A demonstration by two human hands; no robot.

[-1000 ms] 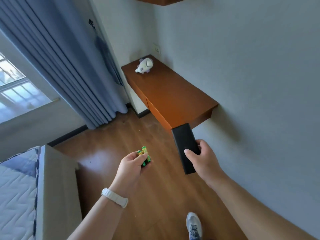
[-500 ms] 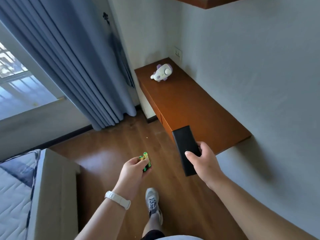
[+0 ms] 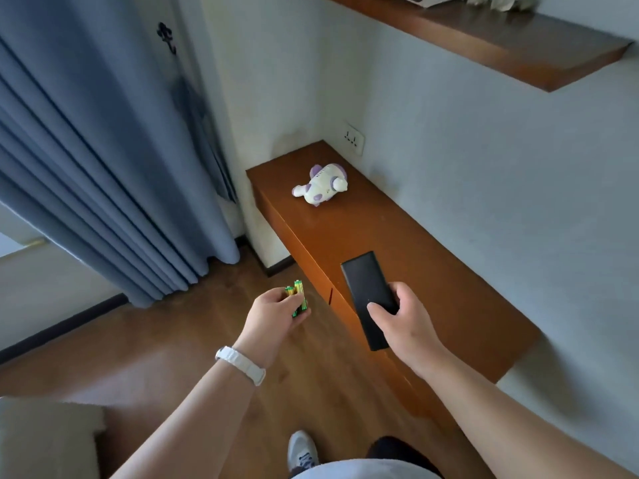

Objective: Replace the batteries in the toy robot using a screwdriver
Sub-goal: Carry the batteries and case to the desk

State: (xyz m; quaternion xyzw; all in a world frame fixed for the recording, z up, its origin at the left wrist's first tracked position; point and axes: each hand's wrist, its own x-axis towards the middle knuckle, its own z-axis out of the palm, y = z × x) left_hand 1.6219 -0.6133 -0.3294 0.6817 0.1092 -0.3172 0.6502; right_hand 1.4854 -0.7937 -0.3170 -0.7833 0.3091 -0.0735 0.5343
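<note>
A white and purple toy robot point(image 3: 321, 184) lies on its side at the far end of a brown wall-mounted desk point(image 3: 408, 257). My left hand point(image 3: 275, 314) grips a few green and yellow batteries point(image 3: 297, 296) above the wooden floor, left of the desk. My right hand point(image 3: 406, 318) holds a flat black rectangular case point(image 3: 368, 292) over the desk's near front edge. No screwdriver shows in view.
Blue curtains point(image 3: 103, 160) hang at the left beside the desk. A wall socket point(image 3: 353, 138) sits above the desk's far end, and a brown shelf point(image 3: 484, 36) juts out overhead. A pale bed corner point(image 3: 45, 437) is at the lower left. My shoe point(image 3: 302, 451) is on the floor.
I have walked closer to the desk, so the toy robot and desk appear larger and nearer. Both hands keep the same hold on the batteries and the black case.
</note>
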